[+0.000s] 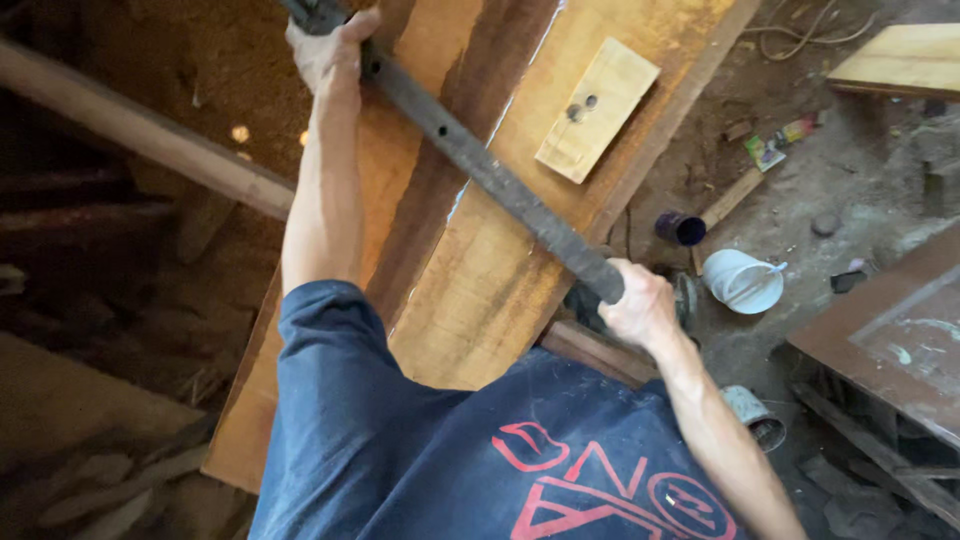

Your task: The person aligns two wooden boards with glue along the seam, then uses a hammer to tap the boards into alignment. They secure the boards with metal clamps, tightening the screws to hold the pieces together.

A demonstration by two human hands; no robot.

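Dark grey bar (pixel 490 170); orange-brown planks (pixel 500 280)

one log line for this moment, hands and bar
left hand: grips bar's far end | right hand: grips near end | long dark metal bar: diagonal over wooden planks

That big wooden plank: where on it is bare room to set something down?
Bare wood lies on the wide tan plank between the long dark metal bar and the person's shirt, and beyond the small pale wooden block. The floor right of it is crowded with cups and scraps.

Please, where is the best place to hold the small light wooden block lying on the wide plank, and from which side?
Probably grip the small wooden block across its two long edges, coming from above. It lies flat on the wide plank, clear of the dark metal bar.
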